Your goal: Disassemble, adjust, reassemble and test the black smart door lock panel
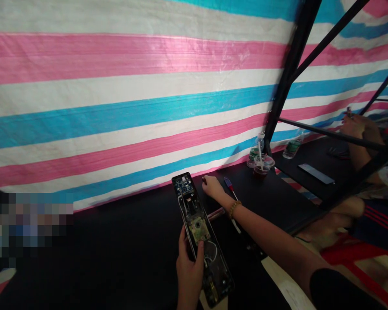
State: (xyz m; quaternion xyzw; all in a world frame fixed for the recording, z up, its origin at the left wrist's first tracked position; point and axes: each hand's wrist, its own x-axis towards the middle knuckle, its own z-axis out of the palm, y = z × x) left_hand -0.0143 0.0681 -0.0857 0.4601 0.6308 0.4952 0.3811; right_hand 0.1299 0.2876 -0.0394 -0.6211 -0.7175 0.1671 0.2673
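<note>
My left hand [190,267] grips a long, narrow black device casing [198,232] by its lower half, thumb on the face and fingers along the left edge. The casing is open, showing a blue circuit board at its far end, a yellowish square board mid-length and loose white wires. Just right of its far end is my right hand [211,187], apart from the casing with its fingers curled. Whether it holds anything small is hidden. A thin tool with a blue and red handle [228,184], like a screwdriver, lies on the black table beyond my right wrist.
A lidded plastic cup [263,165] with a straw and a water bottle [254,153] stand at the table's back right. A black metal frame [282,86] rises there. Past it, another person's hands [355,127] are above a second table with a flat grey panel [316,173].
</note>
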